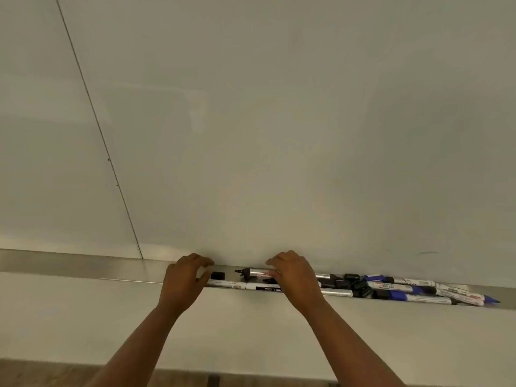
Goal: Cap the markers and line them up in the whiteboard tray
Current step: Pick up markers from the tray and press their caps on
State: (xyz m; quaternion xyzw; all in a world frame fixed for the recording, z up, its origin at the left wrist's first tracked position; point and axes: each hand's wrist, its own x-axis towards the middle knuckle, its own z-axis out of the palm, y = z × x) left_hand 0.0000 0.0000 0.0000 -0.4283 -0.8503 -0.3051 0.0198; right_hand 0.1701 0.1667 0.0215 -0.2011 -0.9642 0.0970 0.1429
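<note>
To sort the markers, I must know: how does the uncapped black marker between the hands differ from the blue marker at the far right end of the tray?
The black marker has a silver barrel; the blue marker has a white printed one. The black one lies between the hands, its tip pointing left; the blue one ends the pile, its tip pointing right. Both lie uncapped in the tray.

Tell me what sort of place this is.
Probably a classroom or meeting room: a large whiteboard fills the wall, a metal tray runs along its foot, and dry-erase markers with loose black caps lie in the tray.
</note>
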